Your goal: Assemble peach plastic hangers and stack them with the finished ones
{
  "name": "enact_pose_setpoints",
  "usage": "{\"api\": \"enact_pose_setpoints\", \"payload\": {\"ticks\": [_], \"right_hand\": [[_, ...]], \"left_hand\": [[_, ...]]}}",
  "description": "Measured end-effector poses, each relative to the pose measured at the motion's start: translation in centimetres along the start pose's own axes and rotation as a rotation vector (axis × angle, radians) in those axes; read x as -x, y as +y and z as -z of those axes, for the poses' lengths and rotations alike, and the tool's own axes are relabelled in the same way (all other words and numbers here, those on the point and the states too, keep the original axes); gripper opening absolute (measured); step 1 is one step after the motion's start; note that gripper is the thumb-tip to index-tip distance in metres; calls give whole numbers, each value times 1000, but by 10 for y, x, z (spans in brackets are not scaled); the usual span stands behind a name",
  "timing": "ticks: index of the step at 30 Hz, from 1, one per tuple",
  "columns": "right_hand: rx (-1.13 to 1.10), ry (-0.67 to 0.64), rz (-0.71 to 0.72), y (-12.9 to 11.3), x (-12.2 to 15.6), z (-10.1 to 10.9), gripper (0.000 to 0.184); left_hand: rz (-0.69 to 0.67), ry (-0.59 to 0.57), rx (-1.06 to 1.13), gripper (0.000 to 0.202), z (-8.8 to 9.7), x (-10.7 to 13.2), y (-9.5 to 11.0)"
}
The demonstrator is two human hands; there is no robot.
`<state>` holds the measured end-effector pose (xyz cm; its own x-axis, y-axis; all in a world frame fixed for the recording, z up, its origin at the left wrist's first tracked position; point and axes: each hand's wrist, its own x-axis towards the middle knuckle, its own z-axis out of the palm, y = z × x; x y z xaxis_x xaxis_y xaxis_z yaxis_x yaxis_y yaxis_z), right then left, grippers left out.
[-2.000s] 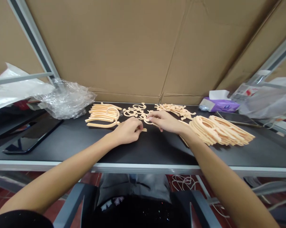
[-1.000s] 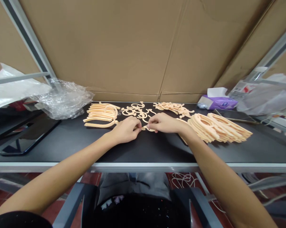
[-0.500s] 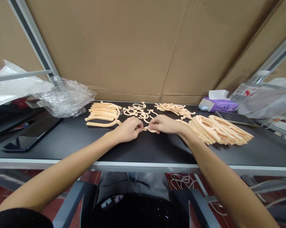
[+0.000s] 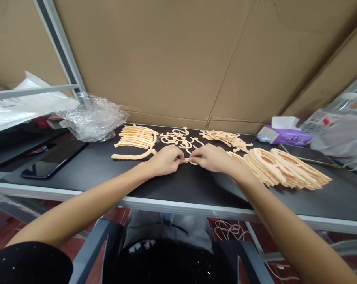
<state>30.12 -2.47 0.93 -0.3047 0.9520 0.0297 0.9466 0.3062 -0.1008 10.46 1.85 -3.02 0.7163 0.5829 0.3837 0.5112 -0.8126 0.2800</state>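
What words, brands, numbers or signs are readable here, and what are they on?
No text is readable.
Purple tissue pack: a pale mark, too small to read.
White wrapping, far left: faint print, blurred.
Red-and-white label, far right: too blurred to read.

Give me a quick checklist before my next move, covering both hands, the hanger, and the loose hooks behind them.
1. Left hand closed on the hanger: ok, the grip is shut around it.
2. Right hand closed on the small piece: ok, pinched at the fingertips.
3. Small piece fully joined to the hanger: cannot tell, the fingers hide the meeting point.
4. Loose hooks lying separately: not ok, several overlap in a heap.
5. Black phone apart from the hanger: ok, it lies well to the left.
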Motion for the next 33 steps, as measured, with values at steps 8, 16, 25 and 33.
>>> {"api": "enact_pose_setpoints", "payload": {"ticks": [8,16,25,33], "right_hand": [[131,29,138,3,4,-8,31],[253,-4,251,-1,3,-3,31],[334,-93,335,-5,-2,8,29],[315,-102,376,-2,-4,7,32]], "left_hand": [[10,29,29,11,0,0,-1],[5,51,55,10,-1,0,-3],[21,61,111,10,0,0,-4],[3,55,141,12,0,-1,-6]]}}
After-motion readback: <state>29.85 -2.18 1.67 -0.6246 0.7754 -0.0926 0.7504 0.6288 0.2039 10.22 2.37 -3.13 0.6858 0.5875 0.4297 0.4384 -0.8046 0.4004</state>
